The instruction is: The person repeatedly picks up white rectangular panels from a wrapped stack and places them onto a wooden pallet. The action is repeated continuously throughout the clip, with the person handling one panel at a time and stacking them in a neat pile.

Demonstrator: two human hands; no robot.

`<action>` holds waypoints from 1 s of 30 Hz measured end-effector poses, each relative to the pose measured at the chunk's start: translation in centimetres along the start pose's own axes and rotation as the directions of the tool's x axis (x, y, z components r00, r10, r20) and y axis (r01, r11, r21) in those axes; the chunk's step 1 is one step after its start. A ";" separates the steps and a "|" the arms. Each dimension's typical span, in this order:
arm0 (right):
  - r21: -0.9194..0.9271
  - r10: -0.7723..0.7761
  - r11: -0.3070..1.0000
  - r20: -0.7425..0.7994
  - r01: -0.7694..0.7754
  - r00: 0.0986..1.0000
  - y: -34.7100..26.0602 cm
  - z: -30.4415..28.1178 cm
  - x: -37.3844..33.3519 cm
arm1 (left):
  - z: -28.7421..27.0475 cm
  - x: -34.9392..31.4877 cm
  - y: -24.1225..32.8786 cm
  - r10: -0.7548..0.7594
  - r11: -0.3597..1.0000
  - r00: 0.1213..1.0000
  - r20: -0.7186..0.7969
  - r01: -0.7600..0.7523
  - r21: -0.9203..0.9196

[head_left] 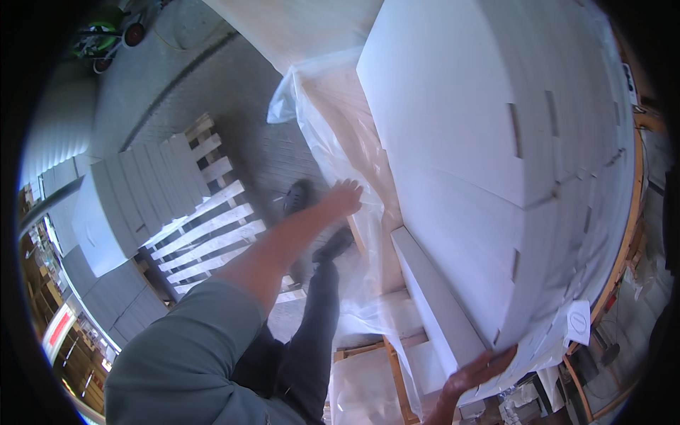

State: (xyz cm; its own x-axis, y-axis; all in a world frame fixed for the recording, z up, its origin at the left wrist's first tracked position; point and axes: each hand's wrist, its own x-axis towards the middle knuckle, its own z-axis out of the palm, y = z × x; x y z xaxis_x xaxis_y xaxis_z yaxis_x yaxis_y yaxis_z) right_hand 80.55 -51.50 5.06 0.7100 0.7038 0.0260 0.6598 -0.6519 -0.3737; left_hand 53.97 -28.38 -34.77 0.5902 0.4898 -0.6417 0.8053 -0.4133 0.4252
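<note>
A tall stack of flat white cartons (453,142) fills the right half of the view. Clear plastic sheeting (315,106) hangs in folds along its left side, over a brown cardboard layer. My left arm reaches across to this sheeting, and my left hand (345,197) has its fingers bent on the film's edge. Lower right, my right hand (476,372) lies with fingers stretched along the near edge of the stack, touching the cartons. Between my hands, a long narrow white carton (438,304) lies along the foot of the stack.
Left of my legs is a slatted wooden pallet (205,237) on the concrete floor. Grey-white cartons (145,188) stand in a row on it. A wheeled cart with green parts (106,39) is far left. Wooden framing (634,212) runs along the right side.
</note>
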 end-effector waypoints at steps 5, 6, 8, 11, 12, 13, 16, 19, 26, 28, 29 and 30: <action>-0.038 -0.080 0.996 0.065 0.083 0.995 0.1 0.1 0.3 | 5.7 6.6 -0.3 0.182 0.967 0.983 0.017 -0.182 0.177; -0.041 -0.090 0.995 0.075 0.093 0.993 0.2 0.1 0.4 | 7.1 6.9 -1.2 0.236 0.931 0.970 0.056 -0.242 0.273; -0.054 -0.103 0.993 0.097 0.108 0.990 0.3 -0.1 0.4 | 10.1 5.4 -4.5 0.314 0.829 0.927 0.207 -0.374 0.416; -0.070 -0.111 0.990 0.118 0.119 0.987 0.2 -0.4 0.4 | 13.7 -0.3 -10.7 0.486 0.686 0.853 0.188 -0.506 0.523; -0.073 -0.114 0.990 0.116 0.123 0.987 0.2 -0.5 0.4 | 14.3 -2.6 -12.9 0.319 0.708 0.896 0.308 -0.441 0.551; -0.076 -0.117 0.989 0.115 0.126 0.986 0.1 -0.6 0.4 | 14.4 -4.5 -15.3 0.172 0.758 0.889 0.424 -0.395 0.519; -0.089 -0.137 0.985 0.116 0.147 0.984 -0.1 -0.7 0.5 | 12.7 -8.8 -19.7 0.055 0.799 0.964 0.261 -0.200 0.567; -0.157 -0.213 0.959 0.142 0.234 0.967 -0.7 -0.6 0.5 | 8.8 -12.1 -20.1 0.084 0.870 0.996 -0.030 -0.059 0.490; -0.135 0.036 0.990 0.014 -0.033 0.999 -1.5 -0.2 0.4 | 0.0 -19.3 -14.3 -0.325 0.944 0.940 0.106 0.316 0.091; -0.190 -0.004 0.982 0.012 0.006 1.000 -1.4 -0.4 0.3 | -1.9 -22.5 -13.2 -0.386 0.914 0.913 0.132 0.398 -0.078; -0.231 -0.013 0.973 0.003 0.013 1.000 -1.4 -0.6 0.1 | -2.6 -24.3 -12.4 -0.449 0.867 0.880 0.157 0.471 -0.160; -0.255 -0.008 0.967 0.002 0.008 1.000 -1.2 -0.6 0.1 | -3.3 -26.0 -12.1 -0.503 0.813 0.846 0.179 0.533 -0.235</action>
State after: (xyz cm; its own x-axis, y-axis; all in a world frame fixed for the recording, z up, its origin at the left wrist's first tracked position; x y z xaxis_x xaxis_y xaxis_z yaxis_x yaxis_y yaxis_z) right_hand 79.93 -50.84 6.07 0.7042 0.7095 0.0267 0.7066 -0.6966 -0.1245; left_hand 29.13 -33.57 -21.13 0.0843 0.4849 -0.8705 0.9824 0.1057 0.1541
